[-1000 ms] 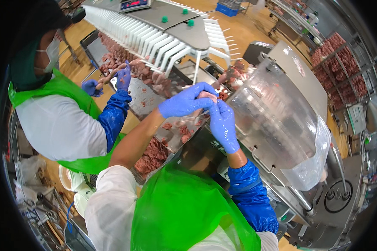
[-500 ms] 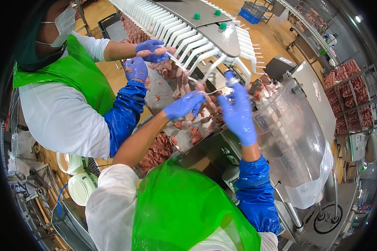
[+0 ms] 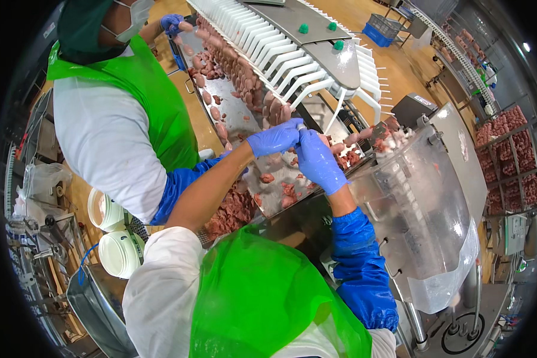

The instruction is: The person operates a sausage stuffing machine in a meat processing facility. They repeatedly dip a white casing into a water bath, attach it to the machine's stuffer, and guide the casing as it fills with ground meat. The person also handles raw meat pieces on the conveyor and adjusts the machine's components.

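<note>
"So, where are the hands?"

"Close together over the metal tray (image 3: 273, 201), both gloved in blue, fingertips meeting."

"How do the fingers stand?"

"On the right hand (image 3: 320, 158) they're pinched together on a small pale piece (image 3: 302, 126). On the left hand (image 3: 274, 139) they curl nearly closed at that same spot; whether they grip it, I can't tell."

"And the sausage links (image 3: 352, 138)?"

"A string of them lies just beyond the right hand, leading toward the machine with the clear cover (image 3: 411, 209). More hanging links (image 3: 244, 80) crowd beneath the white arms (image 3: 309, 89) farther off."

"What's near the left forearm?"

"Ground meat (image 3: 227, 213), just below it, and scraps lie about the tray."

"Anyone else?"

"A co-worker on the left, one gloved hand (image 3: 172, 24) beside a link at the tray's far end."
</note>
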Demonstrator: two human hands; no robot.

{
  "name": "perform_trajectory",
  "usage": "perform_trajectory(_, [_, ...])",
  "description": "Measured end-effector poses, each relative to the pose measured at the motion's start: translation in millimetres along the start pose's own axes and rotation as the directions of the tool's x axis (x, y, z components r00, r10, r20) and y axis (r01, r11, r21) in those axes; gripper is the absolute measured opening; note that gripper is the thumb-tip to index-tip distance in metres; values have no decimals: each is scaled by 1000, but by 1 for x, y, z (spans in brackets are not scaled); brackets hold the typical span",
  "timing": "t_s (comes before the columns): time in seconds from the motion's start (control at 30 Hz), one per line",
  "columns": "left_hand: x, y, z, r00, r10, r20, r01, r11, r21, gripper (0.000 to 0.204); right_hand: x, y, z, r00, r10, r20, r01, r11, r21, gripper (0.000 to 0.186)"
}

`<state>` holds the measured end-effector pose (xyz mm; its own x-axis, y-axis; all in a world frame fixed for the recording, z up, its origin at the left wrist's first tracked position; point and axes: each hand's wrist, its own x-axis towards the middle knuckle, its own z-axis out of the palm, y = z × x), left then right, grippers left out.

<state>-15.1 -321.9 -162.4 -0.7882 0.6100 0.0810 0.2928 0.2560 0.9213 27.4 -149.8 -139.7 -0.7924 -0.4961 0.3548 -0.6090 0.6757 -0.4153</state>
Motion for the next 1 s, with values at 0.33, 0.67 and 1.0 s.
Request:
perform_trajectory(0.33, [3,9,20,967,-89,240,86,996,24,33,-45,41,1,991,62,-119,-76,990,-116,29])
perform_trajectory(0.67, [-8,-8,48,804,-172,570,-49,935,352,29,-91,20,31,888,239,392,-385,853,352,25])
perform_trajectory(1.0, [-86,-100,-43,945,-287,160,292,956,-11,33,-196,-15,23,512,115,851,-845,241,476,29])
